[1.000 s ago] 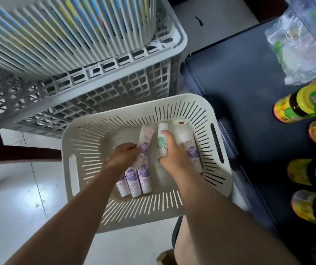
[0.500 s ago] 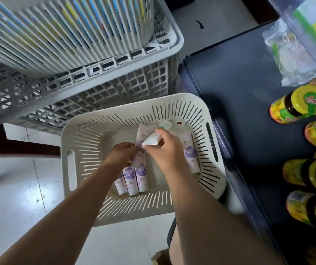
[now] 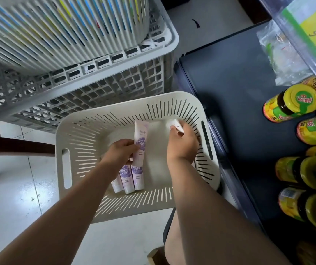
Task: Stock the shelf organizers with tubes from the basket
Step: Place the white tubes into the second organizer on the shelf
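Tiled floor (image 3: 10,197) below; basket (image 3: 191,104) sits beside the dark shelf (image 3: 229,83). My left hand (image 3: 121,153) curls round a purple tube (image 3: 141,136), my right hand (image 3: 182,144) round a white tube (image 3: 176,125): one each, I judge, to halve trips. Three tubes (image 3: 129,177) lie on the basket bottom.

Both hands are down inside the cream slotted basket (image 3: 67,134). The left hand (image 3: 119,153) pinches a purple-label tube (image 3: 141,138) that points up and away from the wrist. The right hand (image 3: 182,144) is curled around a white tube (image 3: 176,124), whose end pokes out past the knuckles. Three more purple tubes (image 3: 132,177) lie side by side just under the left hand, near its wrist. Beyond both hands sits a grey lattice crate (image 3: 96,87). Right of the right hand there's a dark shelf (image 3: 239,92) with yellow-lidded jars (image 3: 291,102) and a clear plastic bag (image 3: 283,60).
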A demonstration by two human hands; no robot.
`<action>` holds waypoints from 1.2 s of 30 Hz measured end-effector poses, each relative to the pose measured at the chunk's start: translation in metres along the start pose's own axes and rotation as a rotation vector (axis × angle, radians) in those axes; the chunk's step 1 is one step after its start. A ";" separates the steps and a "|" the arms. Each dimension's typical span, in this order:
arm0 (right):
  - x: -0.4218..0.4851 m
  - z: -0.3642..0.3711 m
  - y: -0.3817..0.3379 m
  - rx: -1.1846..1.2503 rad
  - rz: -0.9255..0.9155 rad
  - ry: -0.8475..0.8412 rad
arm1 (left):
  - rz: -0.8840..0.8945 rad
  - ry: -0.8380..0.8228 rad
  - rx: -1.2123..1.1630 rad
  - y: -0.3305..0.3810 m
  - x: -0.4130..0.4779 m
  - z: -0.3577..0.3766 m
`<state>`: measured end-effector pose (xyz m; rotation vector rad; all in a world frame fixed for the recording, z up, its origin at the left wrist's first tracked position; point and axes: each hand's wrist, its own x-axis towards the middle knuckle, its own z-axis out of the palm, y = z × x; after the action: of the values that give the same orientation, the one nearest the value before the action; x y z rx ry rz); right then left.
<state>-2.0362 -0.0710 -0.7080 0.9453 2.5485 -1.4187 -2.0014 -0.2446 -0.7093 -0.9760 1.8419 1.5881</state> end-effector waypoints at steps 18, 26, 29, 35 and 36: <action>-0.041 -0.124 -0.138 0.282 -0.024 -0.411 | 0.552 -0.127 -0.203 0.086 -0.141 0.012; -0.089 -0.267 -0.211 0.367 -0.218 -0.522 | 0.804 -0.294 -0.304 0.172 -0.227 0.055; -0.101 -0.322 -0.221 0.242 -0.357 -0.331 | 0.861 -0.403 -0.287 0.196 -0.266 0.082; -0.122 -0.440 -0.213 0.062 -0.510 0.123 | 0.964 -0.591 -0.258 0.229 -0.332 0.139; -0.127 -0.460 -0.209 0.028 -0.508 0.175 | 0.985 -0.617 -0.238 0.232 -0.342 0.149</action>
<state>-1.9455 0.1522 -0.2465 0.4521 3.0592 -1.5392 -1.9871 -0.0213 -0.3309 0.4677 1.7435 2.3247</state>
